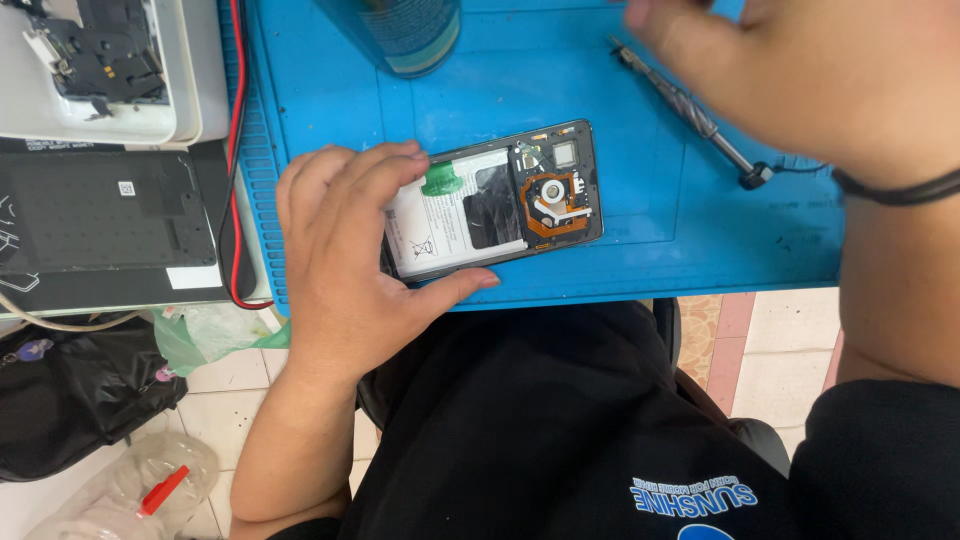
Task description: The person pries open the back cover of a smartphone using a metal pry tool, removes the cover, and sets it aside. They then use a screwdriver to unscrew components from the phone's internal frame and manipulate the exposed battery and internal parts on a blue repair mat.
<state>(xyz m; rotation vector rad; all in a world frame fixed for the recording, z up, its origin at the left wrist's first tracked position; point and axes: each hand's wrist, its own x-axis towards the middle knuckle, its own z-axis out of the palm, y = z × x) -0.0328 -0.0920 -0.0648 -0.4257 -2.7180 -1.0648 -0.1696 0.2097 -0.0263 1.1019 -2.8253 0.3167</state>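
An opened phone (520,195) with its back cover off lies on the blue work mat (620,250), showing a white battery (445,215) with a green pull tab and an orange flex part near the camera end. My left hand (345,270) grips the phone's left end, fingers over the top edge and thumb along the bottom edge. My right hand (800,75) hovers blurred above the mat's upper right, over a thin metal screwdriver (690,110). It holds nothing that I can see.
A teal can (395,35) stands at the mat's far edge. Left of the mat are a black pad (100,215), a white tray with a circuit part (100,60) and a red cable (236,150). A black bag (70,395) lies on the tiled floor.
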